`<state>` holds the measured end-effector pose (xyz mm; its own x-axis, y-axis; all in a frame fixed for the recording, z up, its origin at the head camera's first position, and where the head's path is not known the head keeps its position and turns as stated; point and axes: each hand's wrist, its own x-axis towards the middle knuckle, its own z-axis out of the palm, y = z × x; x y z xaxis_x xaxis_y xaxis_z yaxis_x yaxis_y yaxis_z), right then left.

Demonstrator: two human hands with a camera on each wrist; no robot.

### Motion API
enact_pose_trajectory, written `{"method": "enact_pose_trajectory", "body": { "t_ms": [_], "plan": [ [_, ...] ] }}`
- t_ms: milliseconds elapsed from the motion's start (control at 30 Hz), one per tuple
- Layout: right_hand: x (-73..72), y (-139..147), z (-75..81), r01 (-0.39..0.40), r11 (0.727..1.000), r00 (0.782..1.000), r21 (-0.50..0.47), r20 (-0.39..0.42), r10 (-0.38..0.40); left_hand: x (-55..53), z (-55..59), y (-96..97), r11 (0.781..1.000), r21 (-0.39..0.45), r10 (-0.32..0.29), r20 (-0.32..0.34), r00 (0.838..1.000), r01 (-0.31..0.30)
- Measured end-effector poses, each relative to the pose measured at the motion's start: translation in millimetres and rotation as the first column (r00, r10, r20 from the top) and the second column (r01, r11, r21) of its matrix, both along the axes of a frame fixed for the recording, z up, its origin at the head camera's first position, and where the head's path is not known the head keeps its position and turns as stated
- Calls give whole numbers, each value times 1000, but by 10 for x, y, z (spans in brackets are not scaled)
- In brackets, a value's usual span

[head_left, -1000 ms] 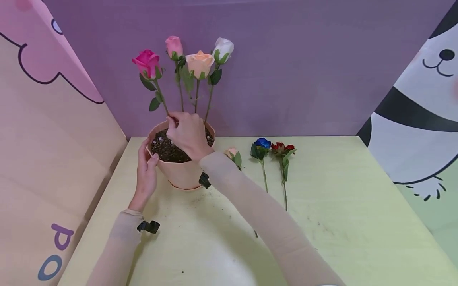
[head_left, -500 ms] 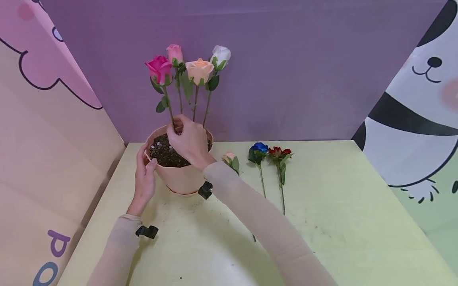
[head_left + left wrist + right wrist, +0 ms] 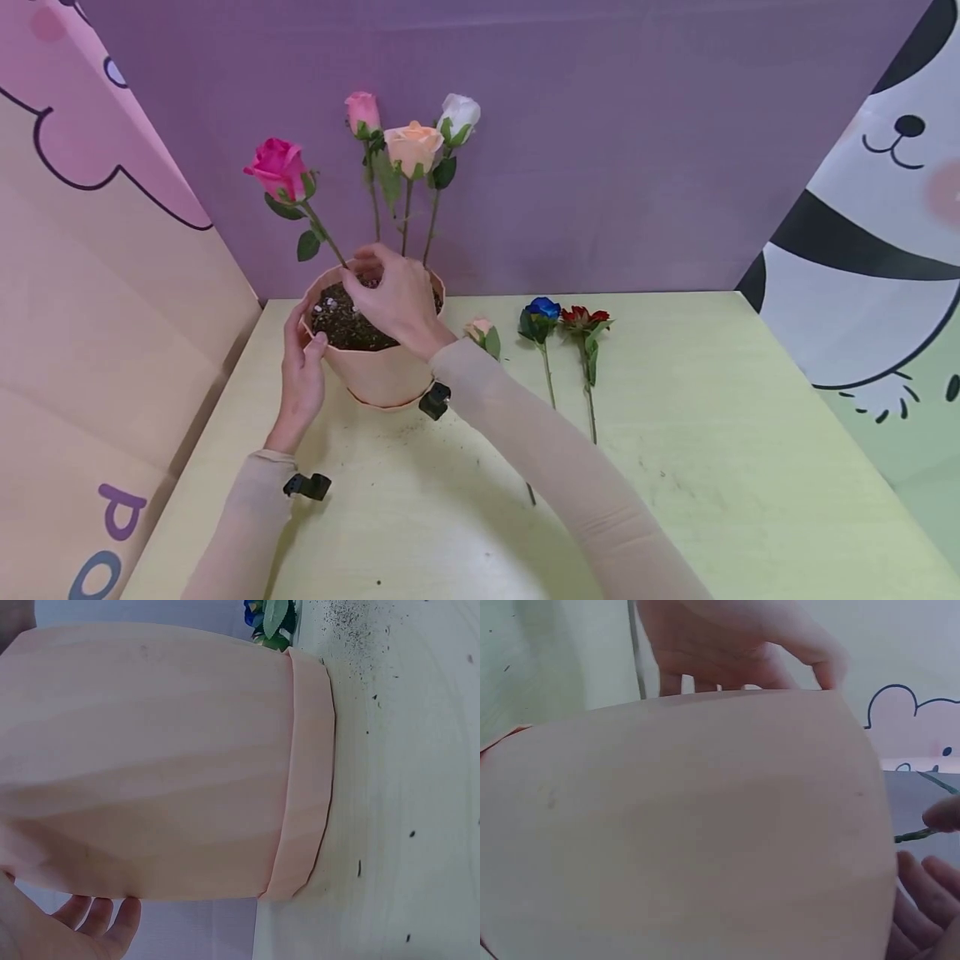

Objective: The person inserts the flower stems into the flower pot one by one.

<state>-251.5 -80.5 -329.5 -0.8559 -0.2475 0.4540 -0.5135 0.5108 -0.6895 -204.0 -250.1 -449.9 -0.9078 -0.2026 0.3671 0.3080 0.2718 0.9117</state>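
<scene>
Purple wall (image 3: 600,167) backed pale table (image 3: 712,500). Your left hand (image 3: 303,379) held peach pot (image 3: 378,375) by left side; your right hand (image 3: 397,302), thumb and fingers apart, was at magenta rose (image 3: 277,171), leaning left above pot, lower stem hidden.

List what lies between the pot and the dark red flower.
In the head view, a peach rose and a blue rose, both partly behind the right sleeve.

We can read only two letters, both on the pale beige wall panel (image 3: 135,350) at left: a slanted purple letter (image 3: 120,510), p or d, we cannot tell which, and below it a rounded blue "O" (image 3: 77,569) at the lower edge.
</scene>
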Motion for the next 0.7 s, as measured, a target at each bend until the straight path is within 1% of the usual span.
{"method": "enact_pose_trajectory", "body": {
  "t_ms": [100, 167, 233, 300, 367, 433, 500, 567, 700],
  "plan": [
    [-9, -11, -33, -34, 999, 999, 36, -31, 35, 6, -22, 2, 1000, 4, 3, -6, 1000, -3],
    [-8, -3, -23, -38, 998, 997, 41, -61, 41, 10, -32, 7, 1000, 6, 3, -7, 1000, -3],
    [-7, 18, 19, -35, 999, 993, 11, -109, 36, 11, -37, 13, 1000, 3, 0, -6, 1000, 0],
    [2, 43, 90, -33, 999, 988, -43, -149, 26, 15, -38, 17, 1000, -6, -2, -2, 1000, 2],
    [7, 55, 163, -61, 994, 982, -91, -183, 44, 15, -41, 14, 1000, -14, 4, -3, 1000, -5],
    [10, 50, 215, -110, 987, 974, -118, -209, 84, 17, -37, 5, 1000, -22, 16, -3, 1000, -16],
    [9, 34, 227, -156, 982, 967, -106, -220, 130, 16, -29, -3, 999, -25, 20, -3, 1000, -20],
    [1, 14, 201, -189, 979, 960, -74, -224, 169, 16, -13, -6, 1000, -24, 14, -5, 1000, -14],
    [-31, -9, 91, -198, 980, 951, 5, -240, 194, 25, 7, -6, 1000, -18, -12, -1, 1000, 12]
  ]
}}
